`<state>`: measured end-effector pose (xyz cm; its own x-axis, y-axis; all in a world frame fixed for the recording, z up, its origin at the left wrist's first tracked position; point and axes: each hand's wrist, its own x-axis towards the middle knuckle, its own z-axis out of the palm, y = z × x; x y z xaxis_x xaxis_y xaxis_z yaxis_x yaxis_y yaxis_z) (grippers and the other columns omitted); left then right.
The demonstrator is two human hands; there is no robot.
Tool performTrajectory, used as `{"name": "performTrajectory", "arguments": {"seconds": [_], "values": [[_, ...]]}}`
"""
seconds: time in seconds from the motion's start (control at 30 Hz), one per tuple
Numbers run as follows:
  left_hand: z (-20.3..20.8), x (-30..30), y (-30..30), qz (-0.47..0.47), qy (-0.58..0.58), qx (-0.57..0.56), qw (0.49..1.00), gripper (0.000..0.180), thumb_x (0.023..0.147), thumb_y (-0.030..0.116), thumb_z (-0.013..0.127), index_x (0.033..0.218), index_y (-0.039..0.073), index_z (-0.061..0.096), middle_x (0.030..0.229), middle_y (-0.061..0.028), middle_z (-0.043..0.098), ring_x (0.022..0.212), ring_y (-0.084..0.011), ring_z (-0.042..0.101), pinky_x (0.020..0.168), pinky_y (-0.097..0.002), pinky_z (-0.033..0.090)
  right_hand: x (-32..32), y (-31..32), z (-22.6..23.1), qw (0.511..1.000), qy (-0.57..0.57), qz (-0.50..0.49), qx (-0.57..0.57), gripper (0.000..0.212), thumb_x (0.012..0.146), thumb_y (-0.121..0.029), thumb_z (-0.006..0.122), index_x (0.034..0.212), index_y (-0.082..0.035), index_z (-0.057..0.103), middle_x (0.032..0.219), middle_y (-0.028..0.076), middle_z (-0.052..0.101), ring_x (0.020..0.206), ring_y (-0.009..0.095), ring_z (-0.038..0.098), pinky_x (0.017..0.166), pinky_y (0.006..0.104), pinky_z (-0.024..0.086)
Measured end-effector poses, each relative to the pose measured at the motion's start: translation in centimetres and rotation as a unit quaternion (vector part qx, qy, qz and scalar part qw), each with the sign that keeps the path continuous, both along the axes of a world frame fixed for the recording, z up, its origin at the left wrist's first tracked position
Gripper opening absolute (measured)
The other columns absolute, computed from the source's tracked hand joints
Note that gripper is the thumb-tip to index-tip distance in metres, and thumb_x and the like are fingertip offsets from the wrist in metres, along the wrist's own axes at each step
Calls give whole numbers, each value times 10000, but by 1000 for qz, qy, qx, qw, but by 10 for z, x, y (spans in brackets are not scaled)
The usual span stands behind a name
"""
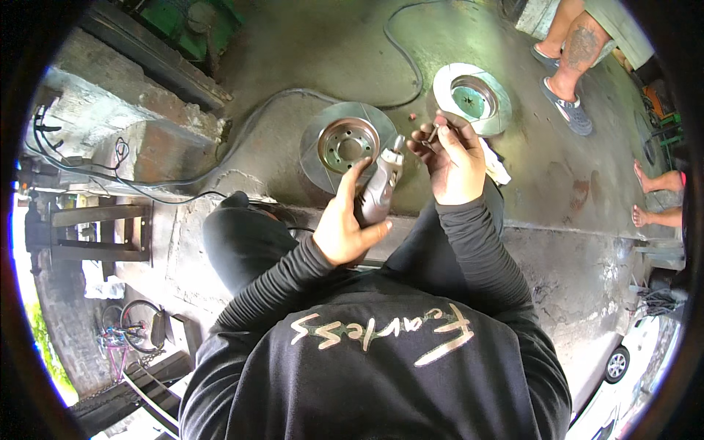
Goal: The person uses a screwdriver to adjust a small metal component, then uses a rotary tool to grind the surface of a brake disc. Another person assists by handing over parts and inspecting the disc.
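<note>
My left hand (341,229) holds a grey rotary tool (379,189), its nose tilted up and to the right. The thumb and one finger lie stretched along the tool; the other fingers are hidden. Level with the nose but apart from it, my right hand (460,163) pinches a small thin metal piece (431,136) between thumb and fingers. Its exact kind is too small to make out. Just beyond the tool a brake disc (314,158) lies on the floor. Another brake disc (496,86), with a brighter face, lies beyond my right hand.
A dark cable (301,92) curves across the floor (323,44). A white cloth (499,167) lies by my right knee. At the far right stands a person in clogs (568,108); another person's bare feet (645,176) show near the right rim. A metal stand (99,231) is at left.
</note>
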<state>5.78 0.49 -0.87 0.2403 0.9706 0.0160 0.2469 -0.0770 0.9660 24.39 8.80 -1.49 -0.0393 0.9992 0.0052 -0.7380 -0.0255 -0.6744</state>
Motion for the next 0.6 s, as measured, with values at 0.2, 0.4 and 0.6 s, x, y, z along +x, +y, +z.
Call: {"name": "performTrajectory", "arguments": {"seconds": [0.2,0.4,0.6], "values": [[-7,-8,-30,-45,92,131,986,1003,691,110,764,1448,-56,128,1319,-298,437,1232,-361,472,1033,-398,365,-32,-40,44,999,-40,8,24,207,936,-68,548,1136,-13,540,986,117,606,864,237,632,744,400,570],[-13,-21,-45,-60,82,149,984,975,698,158,776,1433,-73,179,1341,-308,419,1246,-401,469,1036,-410,378,-45,-59,49,992,-97,11,84,208,941,-25,521,1148,-5,536,994,118,599,882,208,630,758,368,580],[-11,-27,-48,-56,47,172,982,939,711,153,774,1430,-58,208,1329,-305,430,1239,-395,480,1020,-409,394,-49,-63,56,981,-140,28,133,216,937,-16,522,1152,-10,541,1004,122,602,901,208,626,771,377,578]]}}
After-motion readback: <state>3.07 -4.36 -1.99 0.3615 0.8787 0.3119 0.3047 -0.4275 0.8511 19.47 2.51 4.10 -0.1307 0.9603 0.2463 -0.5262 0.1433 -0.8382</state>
